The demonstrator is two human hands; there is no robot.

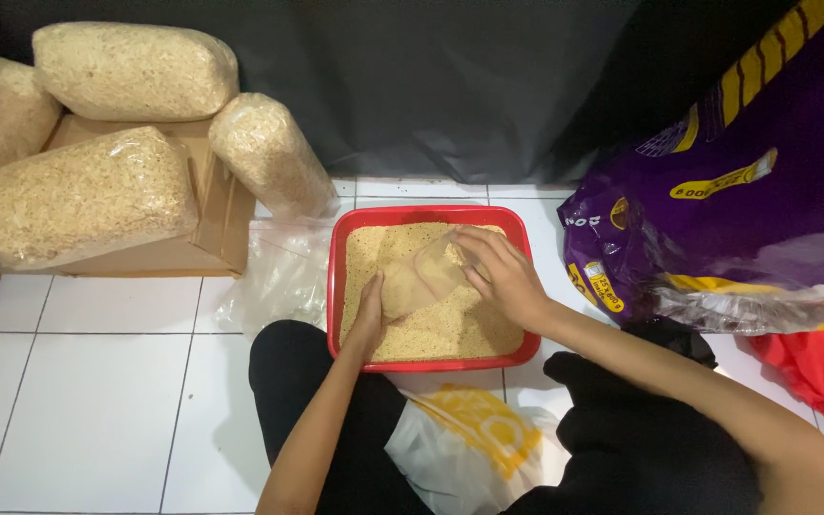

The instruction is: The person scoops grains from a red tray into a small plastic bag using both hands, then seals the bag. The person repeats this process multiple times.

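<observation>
A red plastic tub sits on the white tiled floor, between the person's knees, filled with pale tan grain. A small clear plastic bag, partly filled with the same grain, lies inside the tub near its middle. The left hand cups the bag from the near left side, fingers curled around its lower end. The right hand rests on the bag's far right end, fingers bent and pinching the film at the mouth; how tightly it grips I cannot tell.

The thin film looks slippery, and the bag is slack. If the mouth tips below the level of the fill, grain would likely run back out into the tub. If the bag is lifted past the tub's rim while open, grain could scatter over the floor, where it would be hard to gather from the tile joints. A hard pinch could also tear the film.

Around the tub: four filled clear sacks lie on and against a cardboard box toward the far left corner of the floor. An empty clear bag lies just beside the tub's left wall. A large purple sack crowds the right side, with a red bag below it. A white and yellow bag lies on the floor at the tub's near edge, between the legs. The purple sack leaves little room for the right elbow.
</observation>
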